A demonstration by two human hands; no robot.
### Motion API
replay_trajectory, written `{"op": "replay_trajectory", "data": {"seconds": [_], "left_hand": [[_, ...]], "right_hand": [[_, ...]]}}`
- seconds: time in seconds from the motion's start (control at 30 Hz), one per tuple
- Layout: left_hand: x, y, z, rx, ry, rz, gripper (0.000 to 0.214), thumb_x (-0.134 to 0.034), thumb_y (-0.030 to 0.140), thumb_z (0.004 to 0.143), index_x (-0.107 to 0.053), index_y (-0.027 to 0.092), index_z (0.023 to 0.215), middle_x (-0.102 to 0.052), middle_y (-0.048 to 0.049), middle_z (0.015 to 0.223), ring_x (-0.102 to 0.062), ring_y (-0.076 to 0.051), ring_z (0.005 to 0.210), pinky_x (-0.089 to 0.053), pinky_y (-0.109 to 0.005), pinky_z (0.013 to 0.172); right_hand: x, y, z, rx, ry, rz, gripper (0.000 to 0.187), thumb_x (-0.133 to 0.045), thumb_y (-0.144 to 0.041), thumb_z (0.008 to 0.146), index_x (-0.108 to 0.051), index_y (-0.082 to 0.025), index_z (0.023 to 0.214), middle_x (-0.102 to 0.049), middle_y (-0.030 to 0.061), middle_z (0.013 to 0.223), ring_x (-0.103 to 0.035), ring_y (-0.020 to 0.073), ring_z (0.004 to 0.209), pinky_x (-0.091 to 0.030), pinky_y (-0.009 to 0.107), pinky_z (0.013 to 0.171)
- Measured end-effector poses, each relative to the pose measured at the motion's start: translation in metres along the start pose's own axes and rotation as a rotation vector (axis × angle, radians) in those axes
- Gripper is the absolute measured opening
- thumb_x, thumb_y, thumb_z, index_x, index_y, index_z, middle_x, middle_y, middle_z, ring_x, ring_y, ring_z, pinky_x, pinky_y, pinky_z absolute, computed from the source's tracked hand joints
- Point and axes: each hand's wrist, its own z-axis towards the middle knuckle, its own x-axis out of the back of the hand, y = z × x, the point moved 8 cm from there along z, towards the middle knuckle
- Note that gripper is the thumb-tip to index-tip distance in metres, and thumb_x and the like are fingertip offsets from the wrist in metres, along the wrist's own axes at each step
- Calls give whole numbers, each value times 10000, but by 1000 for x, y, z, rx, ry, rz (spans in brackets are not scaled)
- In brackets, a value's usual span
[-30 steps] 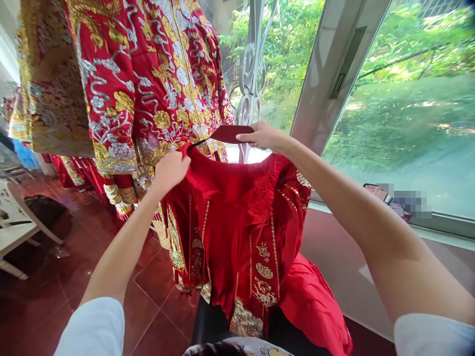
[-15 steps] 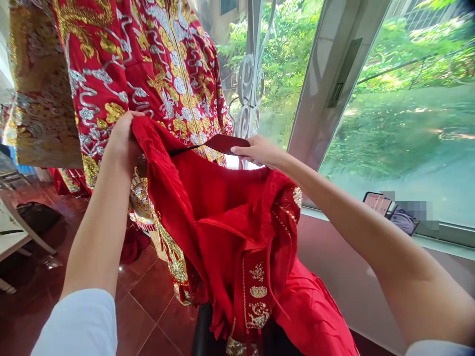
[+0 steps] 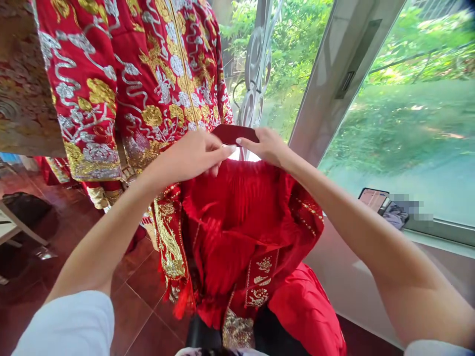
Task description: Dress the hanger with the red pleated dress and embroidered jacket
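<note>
I hold up a red skirt point(image 3: 245, 222) with gold embroidery by its waistband. My right hand point(image 3: 265, 145) pinches the dark red waistband tab point(image 3: 232, 133) at the top. My left hand point(image 3: 189, 155) is closed on the waistband right beside it, fingertips almost touching the right hand's. The skirt hangs down in folds below both hands, its hem hidden behind a dark object at the bottom.
A red jacket point(image 3: 148, 74) with gold and silver embroidery hangs just behind and to the left. A window point(image 3: 408, 113) and its frame point(image 3: 334, 74) fill the right, with a phone point(image 3: 373, 199) on the sill. White furniture point(image 3: 11, 227) stands at far left on red floor tiles point(image 3: 141, 296).
My left hand has come from the far left end of the waistband to beside my right hand, gathering the skirt's top together. The right hand has stayed nearly still.
</note>
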Motion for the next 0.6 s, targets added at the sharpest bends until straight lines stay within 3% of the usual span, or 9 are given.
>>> {"op": "replay_trajectory", "data": {"seconds": [0.07,0.13,0.23,0.37,0.43,0.57,0.6], "left_hand": [[-1,22,26,-146,243,205,277,-500,395,887,-670,184,827,-655,-77,794,-611,-228,904,-457,-368,823],[-17,37,51,-280,324,363,244,-510,361,893,-665,181,951,-659,-99,935,-557,-264,1068,-411,-403,917],[-43,37,81,-369,309,472,281,-454,360,931,-651,173,1000,-642,-129,1011,-506,-285,1132,-380,-417,943],[-54,27,91,-373,317,478,297,-418,362,951,-647,179,998,-630,-132,1008,-498,-292,1116,-381,-417,911],[-52,26,90,-367,322,454,294,-421,360,951,-651,181,990,-628,-127,991,-495,-298,1118,-381,-424,905],[-51,28,90,-362,321,395,288,-421,328,950,-660,170,982,-622,-130,979,-483,-298,1124,-367,-438,925],[-51,28,91,-359,324,380,284,-423,320,948,-661,170,984,-620,-131,985,-478,-296,1127,-361,-441,936]], "right_hand": [[7,-4,-6,33,40,-96,320,-485,-449,892,-608,-153,887,-627,108,822,-562,220,776,-396,309,671],[17,0,-19,-5,74,-197,314,-488,-424,885,-617,-149,961,-645,138,902,-583,259,860,-412,329,710],[32,19,-49,-153,44,-350,358,-542,-477,841,-636,-139,917,-643,158,865,-598,294,865,-423,349,702],[32,41,-79,-199,-96,-408,366,-421,-446,907,-614,-179,747,-604,100,700,-593,244,715,-395,319,623],[32,47,-80,-191,-107,-365,370,-388,-402,925,-592,-189,700,-575,69,655,-564,212,653,-375,307,593],[30,63,-67,-215,-263,-138,364,-497,-438,888,-592,-196,633,-517,17,577,-480,148,552,-350,285,525],[38,66,-63,-216,-220,-90,352,-551,-456,858,-602,-195,627,-507,9,567,-465,137,541,-344,279,511]]}}
